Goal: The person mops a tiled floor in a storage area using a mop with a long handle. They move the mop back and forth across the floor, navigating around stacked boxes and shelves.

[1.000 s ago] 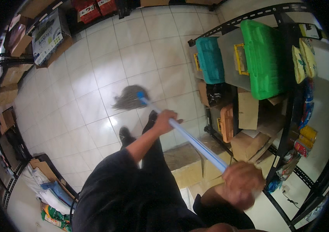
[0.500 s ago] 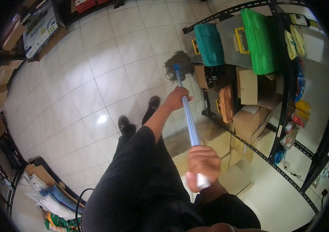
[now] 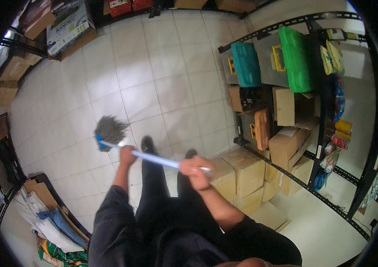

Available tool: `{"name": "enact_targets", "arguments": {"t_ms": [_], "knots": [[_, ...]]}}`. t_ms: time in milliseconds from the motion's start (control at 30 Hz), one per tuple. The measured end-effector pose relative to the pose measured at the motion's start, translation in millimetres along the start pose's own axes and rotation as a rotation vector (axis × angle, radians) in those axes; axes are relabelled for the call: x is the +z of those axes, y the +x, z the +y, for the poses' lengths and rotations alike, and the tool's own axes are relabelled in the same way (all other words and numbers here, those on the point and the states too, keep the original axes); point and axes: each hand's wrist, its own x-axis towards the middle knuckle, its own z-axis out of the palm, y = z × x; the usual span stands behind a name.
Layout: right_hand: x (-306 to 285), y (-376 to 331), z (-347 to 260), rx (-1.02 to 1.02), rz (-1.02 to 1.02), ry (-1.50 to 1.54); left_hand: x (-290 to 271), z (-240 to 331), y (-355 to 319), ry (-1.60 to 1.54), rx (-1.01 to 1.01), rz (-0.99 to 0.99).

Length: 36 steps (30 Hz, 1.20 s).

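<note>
The mop (image 3: 111, 130) has a grey stringy head with a blue collar and a pale blue-white handle, over a floor (image 3: 162, 80) of cream-white square tiles with darker grout lines. On the black metal shelving (image 3: 318, 133) by the floor's right edge sit a teal case (image 3: 246, 64), a bright green case (image 3: 296, 58) and brown cardboard boxes (image 3: 242, 171). The person's sleeves and trousers are black.

Each grip hides a stretch of the mop handle (image 3: 153, 157); items on the metal shelf (image 3: 331, 111) are too small to tell.
</note>
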Motion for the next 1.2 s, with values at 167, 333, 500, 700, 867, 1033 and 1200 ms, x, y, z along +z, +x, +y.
{"name": "enact_targets", "arguments": {"t_ms": [167,333,500,700,867,1033,1200], "knots": [[-32.4,-21.0,25.0,0.027,-0.049,0.069,15.5,-32.9,-16.2,-0.007,0.174,0.027],[-155.3,-32.8,-139.9,-0.119,0.030,0.101,122.6,200.0,41.2,-0.367,0.224,-0.047],[-163.4,-74.4,-270.2,-0.466,0.069,-0.752,214.0,465.0,75.8,-0.801,0.620,-0.056],[-213.0,-102.3,-221.7,-0.468,-0.370,-1.073,311.2,522.9,90.5,-0.497,0.626,-0.271],[-227.8,-153.8,-234.4,-0.442,-0.129,-1.017,307.4,521.9,71.0,-0.585,0.701,-0.170],[-214.0,-171.3,-276.7,-0.518,0.222,-0.603,241.0,497.9,18.1,-0.551,0.577,-0.242],[-214.7,-162.9,-202.6,-0.278,0.209,-0.295,173.7,318.3,-53.3,-0.334,0.202,-0.216]]}}
